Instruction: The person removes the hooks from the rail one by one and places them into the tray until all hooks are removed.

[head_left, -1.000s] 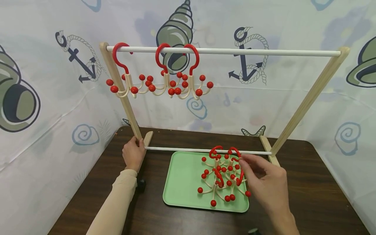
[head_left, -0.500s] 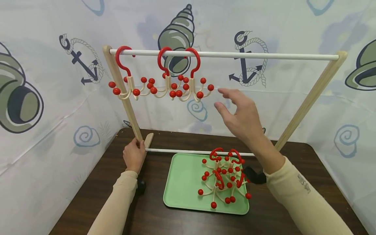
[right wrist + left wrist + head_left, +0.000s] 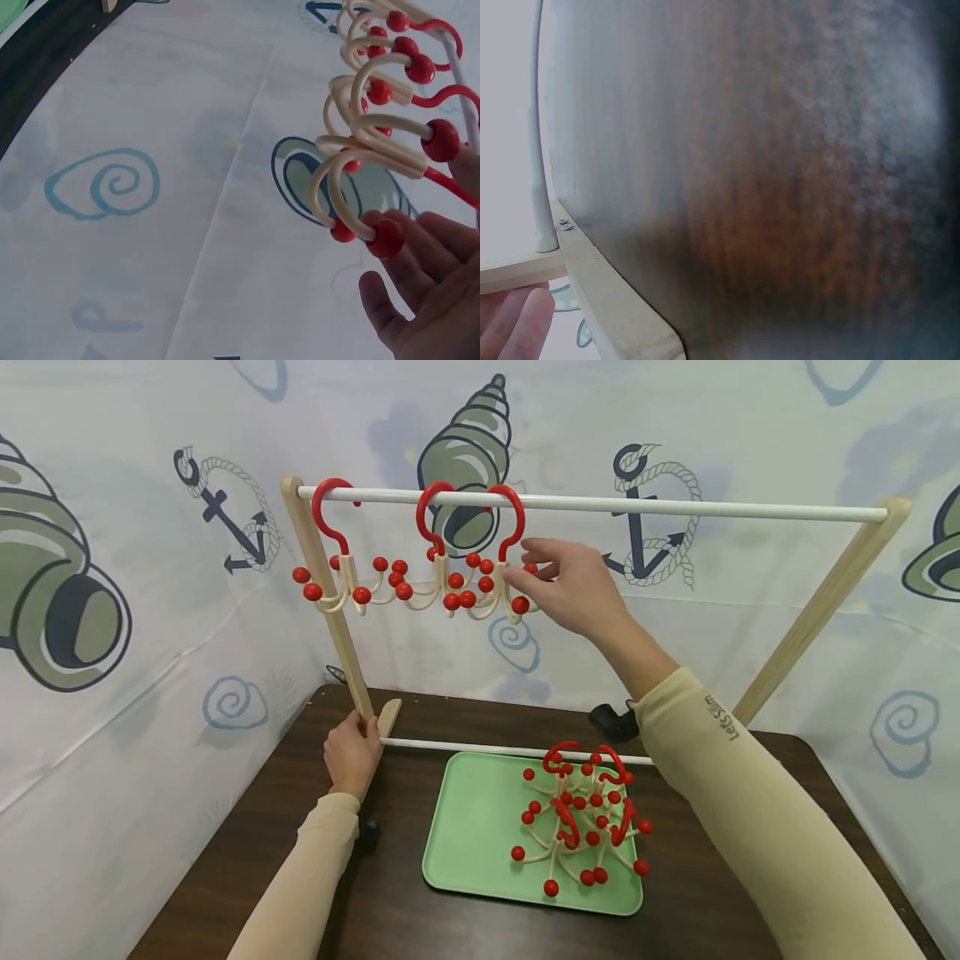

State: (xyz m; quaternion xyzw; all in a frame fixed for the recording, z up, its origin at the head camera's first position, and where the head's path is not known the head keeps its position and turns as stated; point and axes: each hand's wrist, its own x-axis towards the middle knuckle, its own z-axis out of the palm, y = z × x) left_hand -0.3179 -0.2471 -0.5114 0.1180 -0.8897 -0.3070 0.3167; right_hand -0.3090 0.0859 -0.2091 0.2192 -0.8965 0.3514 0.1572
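Three hangers, each with a red hook and cream curved arms tipped with red balls, hang from the white upper rod (image 3: 697, 508) of a wooden-ended rack. My right hand (image 3: 577, 585) is at the rightmost hanging hanger (image 3: 516, 514). Its thumb and fingers are spread on either side of the stem in the right wrist view; whether they touch it I cannot tell. Low on the rack, my left hand (image 3: 351, 753) grips the left wooden post (image 3: 347, 660), its fingers (image 3: 529, 322) showing behind the wood. Several more such hangers (image 3: 567, 827) stand bunched on the green tray (image 3: 463, 835).
A thin white lower rod (image 3: 450, 744) crosses behind the tray. The right wooden post (image 3: 817, 618) slants up at the right, partly behind my right sleeve. A dark wooden table (image 3: 390, 910) bears everything, with a patterned cloth (image 3: 247, 643) behind it.
My right hand has risen from the hangers on the tray with nothing in it, then moved left to the rightmost hanging hanger. My left hand stays on the post. The head view has shifted slightly.
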